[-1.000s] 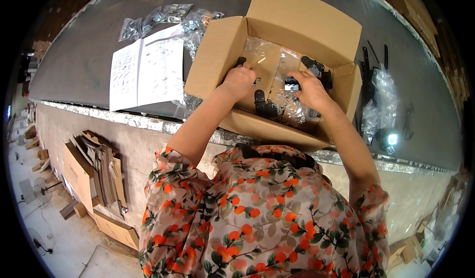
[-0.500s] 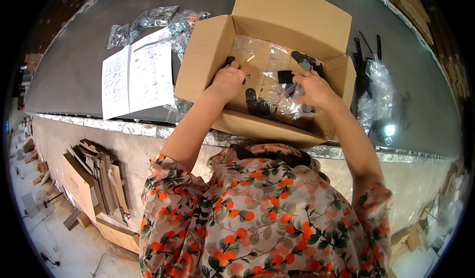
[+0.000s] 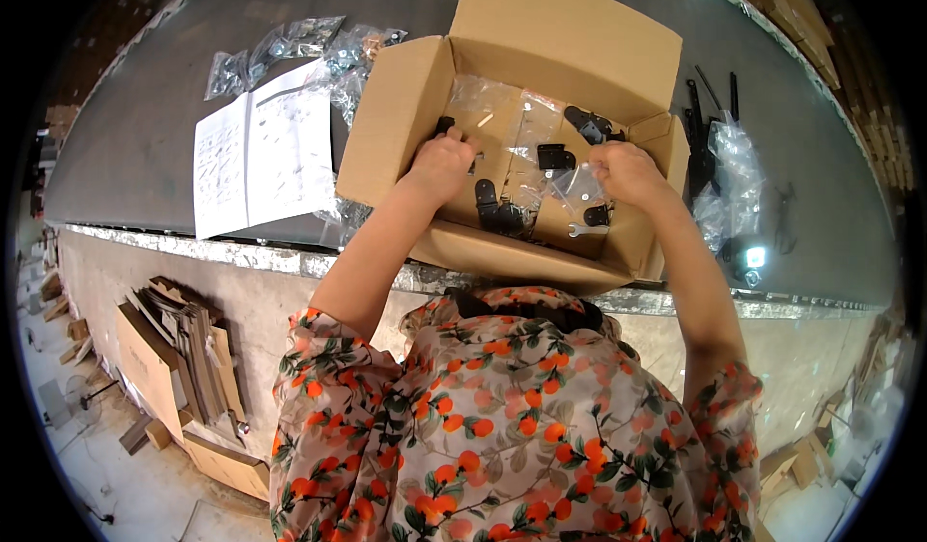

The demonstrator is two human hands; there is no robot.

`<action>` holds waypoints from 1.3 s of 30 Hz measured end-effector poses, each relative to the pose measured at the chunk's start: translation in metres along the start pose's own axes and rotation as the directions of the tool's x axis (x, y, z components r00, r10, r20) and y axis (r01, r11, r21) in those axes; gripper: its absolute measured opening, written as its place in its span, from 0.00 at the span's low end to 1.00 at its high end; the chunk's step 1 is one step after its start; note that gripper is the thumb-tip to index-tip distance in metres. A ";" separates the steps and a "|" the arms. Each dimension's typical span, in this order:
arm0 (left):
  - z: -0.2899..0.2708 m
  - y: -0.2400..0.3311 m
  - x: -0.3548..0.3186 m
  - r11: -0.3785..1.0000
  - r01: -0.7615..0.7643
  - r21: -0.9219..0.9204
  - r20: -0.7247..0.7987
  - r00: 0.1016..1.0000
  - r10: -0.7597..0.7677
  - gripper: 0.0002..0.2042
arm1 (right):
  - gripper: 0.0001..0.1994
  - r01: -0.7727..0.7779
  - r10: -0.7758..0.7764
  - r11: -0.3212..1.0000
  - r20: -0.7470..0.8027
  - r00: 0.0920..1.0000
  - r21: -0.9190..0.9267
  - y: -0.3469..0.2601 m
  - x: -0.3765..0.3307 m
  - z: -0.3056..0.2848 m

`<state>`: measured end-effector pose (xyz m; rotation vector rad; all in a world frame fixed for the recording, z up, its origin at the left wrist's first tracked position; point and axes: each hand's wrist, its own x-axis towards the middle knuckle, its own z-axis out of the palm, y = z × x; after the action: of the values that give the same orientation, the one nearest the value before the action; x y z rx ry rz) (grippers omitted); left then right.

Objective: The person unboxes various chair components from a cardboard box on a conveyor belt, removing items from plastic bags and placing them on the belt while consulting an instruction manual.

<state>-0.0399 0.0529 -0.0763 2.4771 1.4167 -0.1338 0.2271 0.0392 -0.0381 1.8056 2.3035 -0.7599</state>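
Cardboard box (image 3: 541, 55) at desk (image 3: 145, 137) near edge | left hand (image 3: 442, 164) clenched on a clear bag | right hand (image 3: 626, 170) shifted nearer, grasping a plastic bag (image 3: 570, 185) of black parts | sorting seems underway | booklet (image 3: 263, 156) left.

open booklet (image 3: 263, 156), loose bags (image 3: 290, 45), black brackets (image 3: 703, 146).

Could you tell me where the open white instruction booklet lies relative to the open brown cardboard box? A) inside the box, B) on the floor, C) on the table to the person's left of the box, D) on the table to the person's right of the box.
C: the open white instruction booklet lies flat on the grey table, to the left of the open brown cardboard box that both hands reach into.
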 end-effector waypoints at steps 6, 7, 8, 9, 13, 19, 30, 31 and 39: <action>0.002 0.000 0.001 1.000 -0.003 0.005 -0.002 1.000 0.003 0.20 | 0.08 -0.025 0.025 1.000 -0.057 0.998 0.000 0.010 -0.001 -0.007; 0.002 0.000 0.001 1.000 -0.002 0.006 -0.006 1.000 0.002 0.20 | 0.08 -0.038 0.038 0.999 -0.050 0.998 0.014 0.009 0.000 -0.008; 0.001 0.000 0.000 1.000 0.006 0.007 -0.002 1.000 -0.006 0.20 | 0.08 -0.050 0.051 0.998 -0.043 0.998 0.027 0.009 0.000 -0.009; 0.001 0.000 0.000 1.000 0.014 0.008 0.003 1.000 -0.014 0.20 | 0.08 -0.063 0.064 0.997 -0.036 0.997 0.041 0.008 0.000 -0.010; 0.000 0.000 0.000 1.000 0.019 -0.025 0.004 1.000 -0.019 0.20 | 0.10 -0.040 0.045 0.986 -0.028 0.999 0.164 0.013 0.001 -0.013; -0.009 0.000 -0.002 0.992 -0.120 -0.039 -0.132 0.985 0.114 0.23 | 0.10 -0.047 0.027 0.835 0.045 0.999 0.549 0.022 0.000 -0.018; -0.019 0.053 -0.001 0.335 0.103 -0.937 0.107 0.994 -0.007 0.13 | 0.10 -0.131 -0.077 0.591 0.217 0.973 0.796 -0.005 -0.005 -0.009; -0.013 0.058 0.000 0.249 0.088 -0.965 0.090 0.996 -0.001 0.11 | 0.10 -0.166 -0.060 0.560 0.240 0.969 0.812 -0.010 -0.011 -0.006; -0.009 0.055 -0.016 0.578 0.112 -0.808 0.063 0.993 -0.105 0.12 | 0.09 -0.032 -0.081 0.786 0.154 0.985 0.617 -0.026 -0.035 0.014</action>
<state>-0.0012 0.0156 -0.0536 1.6036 1.2224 0.4079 0.2101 -0.0016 -0.0284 1.8127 2.1041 -1.7738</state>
